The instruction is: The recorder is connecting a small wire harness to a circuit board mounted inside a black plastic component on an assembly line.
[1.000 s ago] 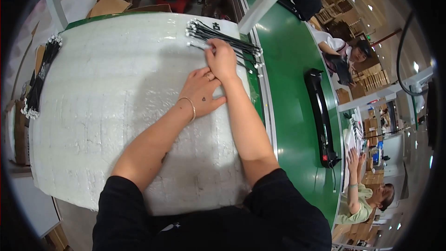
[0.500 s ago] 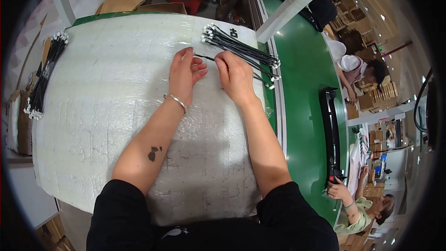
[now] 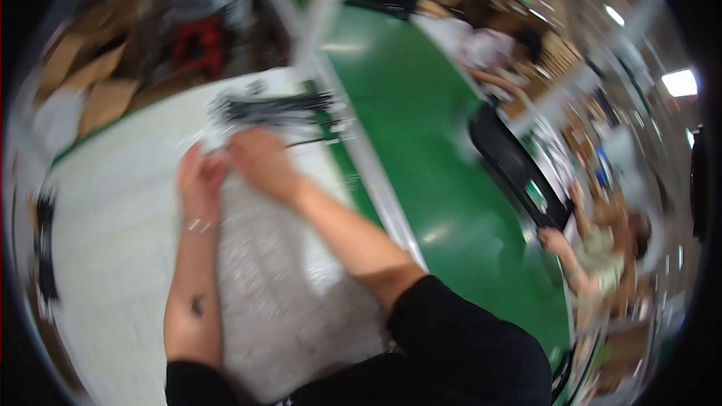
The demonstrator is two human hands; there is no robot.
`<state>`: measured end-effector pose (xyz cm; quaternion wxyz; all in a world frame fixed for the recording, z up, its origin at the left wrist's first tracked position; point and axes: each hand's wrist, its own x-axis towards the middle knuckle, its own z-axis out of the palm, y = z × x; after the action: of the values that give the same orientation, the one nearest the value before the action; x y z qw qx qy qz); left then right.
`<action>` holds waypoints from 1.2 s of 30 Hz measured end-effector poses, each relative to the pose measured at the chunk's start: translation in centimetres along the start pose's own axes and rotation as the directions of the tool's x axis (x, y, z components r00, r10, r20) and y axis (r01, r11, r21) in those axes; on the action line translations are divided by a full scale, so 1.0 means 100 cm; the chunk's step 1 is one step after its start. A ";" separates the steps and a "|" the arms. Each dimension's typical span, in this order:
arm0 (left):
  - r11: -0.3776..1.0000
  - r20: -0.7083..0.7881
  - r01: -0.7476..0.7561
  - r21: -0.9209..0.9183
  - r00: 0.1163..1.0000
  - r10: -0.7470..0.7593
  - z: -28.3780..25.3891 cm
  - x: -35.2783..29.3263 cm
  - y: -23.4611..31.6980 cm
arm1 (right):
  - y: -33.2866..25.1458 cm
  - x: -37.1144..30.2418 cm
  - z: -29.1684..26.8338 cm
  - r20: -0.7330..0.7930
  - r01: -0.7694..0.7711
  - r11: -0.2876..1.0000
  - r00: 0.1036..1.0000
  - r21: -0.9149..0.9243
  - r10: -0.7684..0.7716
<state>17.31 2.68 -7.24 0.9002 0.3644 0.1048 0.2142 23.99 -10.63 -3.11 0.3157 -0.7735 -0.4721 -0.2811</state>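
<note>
Motion smears this moment. My right hand [image 3: 259,162] is closed in a pinch, and a thin black cable [image 3: 310,140] sticks out from its right side toward the table's right edge. My left hand [image 3: 200,180] is close beside it on the left, fingers bent; the blur hides whether they grip the cable's other end. Just beyond my right hand lies a bundle of black cables [image 3: 278,108] with white connectors at the ends. Another cable bundle [image 3: 47,252] lies along the table's left edge. Both hands are over the table's white padded cover [image 3: 120,203].
A green conveyor [image 3: 421,143] with a pale rail [image 3: 368,169] runs along the right. On it is a long black molded part [image 3: 515,162], touched by a co-worker's hand [image 3: 555,240]. Cardboard boxes [image 3: 105,101] and a red stool [image 3: 199,46] stand beyond the table.
My view has swung to the right, so the table and hands appear further left and blurred. My hands have come closer together. The co-worker's black part on the conveyor has turned.
</note>
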 end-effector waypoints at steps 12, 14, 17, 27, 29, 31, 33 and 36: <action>0.989 -0.004 0.148 -0.029 0.989 -0.148 -0.004 0.011 0.022 | -0.014 0.008 0.004 0.018 -0.131 0.991 0.991 0.039 0.131; 0.990 -0.113 0.138 0.004 0.984 -0.136 0.020 0.000 0.023 | -0.012 0.007 0.004 0.023 -0.138 0.990 0.990 0.043 0.137; 0.986 -0.044 0.136 0.097 0.990 -0.132 0.013 -0.004 0.030 | -0.017 0.009 0.012 0.017 -0.149 0.987 0.989 0.059 0.148; 0.982 -0.015 0.129 0.140 0.992 -0.129 -0.009 0.008 0.019 | -0.012 0.009 0.012 -0.155 -0.086 0.995 0.984 0.043 0.092; 0.984 0.029 0.114 0.137 0.992 -0.119 -0.014 0.011 0.016 | -0.011 0.009 0.013 -0.131 -0.099 0.994 0.986 0.039 0.103; 0.977 0.023 0.133 0.166 0.990 -0.139 -0.018 0.011 0.015 | -0.014 0.009 0.012 -0.215 -0.050 0.998 0.975 0.025 0.054; 0.979 0.019 0.128 0.161 0.991 -0.133 -0.020 0.011 0.015 | -0.016 0.011 0.011 -0.231 -0.031 0.999 0.973 0.005 0.032; 0.978 0.013 0.121 0.168 0.992 -0.125 -0.011 0.007 0.016 | -0.018 0.012 0.009 -0.273 -0.004 0.999 0.962 -0.046 -0.009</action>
<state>17.07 4.73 -6.91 0.8792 0.4338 0.1340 0.1444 22.93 -8.62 -2.41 0.3594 -0.7339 -0.4184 -0.3964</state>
